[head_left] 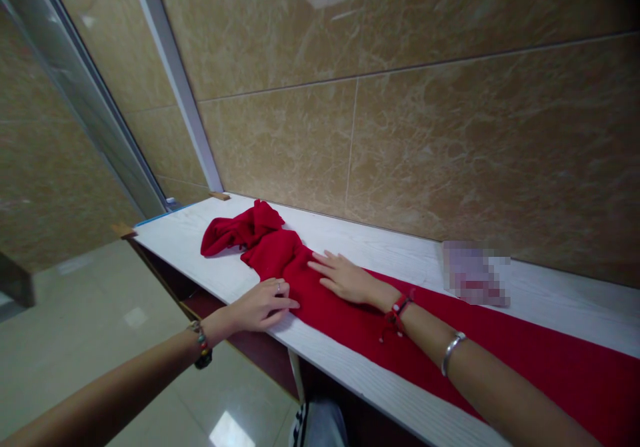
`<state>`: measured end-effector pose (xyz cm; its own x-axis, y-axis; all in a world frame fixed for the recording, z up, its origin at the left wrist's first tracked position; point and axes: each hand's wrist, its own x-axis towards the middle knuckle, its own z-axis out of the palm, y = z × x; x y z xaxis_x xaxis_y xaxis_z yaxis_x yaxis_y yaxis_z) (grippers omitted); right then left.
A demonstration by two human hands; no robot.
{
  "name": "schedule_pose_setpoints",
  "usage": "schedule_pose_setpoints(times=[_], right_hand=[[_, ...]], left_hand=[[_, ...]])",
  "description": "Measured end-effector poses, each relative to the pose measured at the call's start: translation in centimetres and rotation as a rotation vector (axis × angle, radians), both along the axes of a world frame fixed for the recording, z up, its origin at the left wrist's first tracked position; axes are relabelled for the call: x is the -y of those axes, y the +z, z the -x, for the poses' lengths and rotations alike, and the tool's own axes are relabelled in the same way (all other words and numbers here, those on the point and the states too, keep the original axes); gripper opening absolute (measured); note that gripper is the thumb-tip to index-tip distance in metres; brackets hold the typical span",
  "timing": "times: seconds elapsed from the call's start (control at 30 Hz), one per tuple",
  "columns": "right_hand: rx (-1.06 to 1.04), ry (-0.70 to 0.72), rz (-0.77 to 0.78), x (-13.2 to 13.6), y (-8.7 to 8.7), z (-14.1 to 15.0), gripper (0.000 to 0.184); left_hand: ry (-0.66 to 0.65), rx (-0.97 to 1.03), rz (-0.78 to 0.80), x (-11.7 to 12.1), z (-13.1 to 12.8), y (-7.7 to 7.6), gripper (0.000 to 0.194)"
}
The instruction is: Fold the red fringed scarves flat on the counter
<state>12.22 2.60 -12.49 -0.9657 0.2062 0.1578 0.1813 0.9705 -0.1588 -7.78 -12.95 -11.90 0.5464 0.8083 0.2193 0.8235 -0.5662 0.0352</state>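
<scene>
A long red cloth lies along a white, wood-grained tabletop, flat toward the right and bunched into folds at its far left end. My right hand rests palm down on the flat part, fingers stretched out and spread. Near the front edge of the cloth, my left hand touches it with slightly bent fingers held apart, a ring on one of them. Neither hand grips the cloth. The right end of the cloth runs out of view beneath my right forearm.
The narrow white table stands against a tan marbled tile wall. A blurred-out flat item lies behind the cloth at the right. Wooden corner pieces mark the table's left end, and dark open compartments show below the top.
</scene>
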Motion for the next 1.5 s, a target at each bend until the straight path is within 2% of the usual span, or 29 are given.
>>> schedule_pose_setpoints(times=[0.03, 0.1, 0.13, 0.27, 0.3, 0.37, 0.43, 0.47, 0.53, 0.63, 0.7, 0.83, 0.9, 0.97, 1.1, 1.13, 1.2, 1.27, 1.33, 1.4, 1.5], right_hand=[[0.012, 0.104, 0.023, 0.7, 0.0, 0.0, 0.045], [0.047, 0.178, 0.046, 1.4, -0.1, -0.1, 0.043], [0.064, 0.152, 0.049, 1.3, -0.2, -0.2, 0.042], [0.098, -0.145, 0.028, -0.8, 0.2, -1.2, 0.043], [0.079, -0.174, 0.02, -0.9, 0.3, -1.3, 0.044], [0.029, -0.082, 0.021, -0.3, 0.4, -1.5, 0.045], [0.029, 0.132, 0.053, 0.9, 0.2, -1.5, 0.044], [0.042, 0.194, 0.069, 1.3, 0.1, -1.6, 0.043], [0.064, 0.193, 0.077, 1.4, -0.1, -1.9, 0.042], [0.044, 0.04, 0.033, 0.4, 0.1, -2.4, 0.042], [-0.03, 0.028, 0.01, 0.4, 0.6, -2.3, 0.042], [-0.143, 0.3, 0.002, 2.2, 1.0, -0.8, 0.035], [-0.117, 0.359, -0.037, 2.3, 1.0, -0.4, 0.029], [-0.082, 0.281, -0.082, 1.1, 1.1, -0.7, 0.028], [-0.082, 0.022, -0.103, -0.8, 1.7, -1.6, 0.029], [-0.119, 0.027, -0.085, -0.5, 1.8, -1.5, 0.03], [-0.206, 0.141, -0.029, 1.1, 1.7, -0.8, 0.033], [-0.169, 0.317, -0.025, 2.6, 1.5, 0.3, 0.031], [-0.109, 0.386, -0.069, 2.8, 1.3, 0.9, 0.028], [-0.071, 0.325, -0.113, 1.5, 1.4, 1.0, 0.03], [-0.007, 0.098, -0.145, -1.1, 1.9, 0.2, 0.031]], left_hand=[[-0.009, -0.005, 0.009, 0.1, 0.1, 0.0, 0.03], [-0.021, -0.011, 0.031, 0.1, 0.2, -0.1, 0.03], [-0.026, -0.012, 0.038, 0.1, 0.3, -0.1, 0.031], [-0.038, -0.023, 0.042, 0.0, 0.2, 0.1, 0.031], [-0.039, -0.027, 0.043, 0.0, 0.2, 0.1, 0.031], [-0.042, -0.033, 0.048, -0.1, 0.1, 0.3, 0.032], [-0.049, -0.038, 0.061, -0.1, 0.0, 0.3, 0.033], [-0.049, -0.039, 0.069, -0.1, 0.0, 0.3, 0.033], [-0.043, -0.04, 0.085, -0.1, 0.0, 0.4, 0.034], [-0.04, -0.032, 0.094, -0.1, 0.0, 0.4, 0.034], [-0.044, -0.029, 0.091, 0.0, 0.0, 0.4, 0.034], [-0.052, -0.04, 0.086, -0.1, -0.1, 0.5, 0.034], [-0.056, -0.036, 0.088, -0.1, -0.2, 0.6, 0.034], [-0.054, -0.028, 0.093, -0.2, -0.2, 0.6, 0.034], [-0.059, -0.017, 0.097, -0.2, -0.1, 0.5, 0.034], [-0.062, -0.017, 0.096, -0.2, 0.0, 0.5, 0.034], [-0.061, -0.019, 0.095, -0.2, 0.0, 0.4, 0.034], [-0.053, -0.022, 0.094, -0.2, 0.0, 0.3, 0.034], [-0.047, -0.023, 0.092, -0.2, 0.0, 0.2, 0.034], [-0.054, -0.02, 0.09, -0.2, 0.1, 0.2, 0.034], [-0.064, -0.016, 0.09, -0.2, 0.2, 0.2, 0.034]])
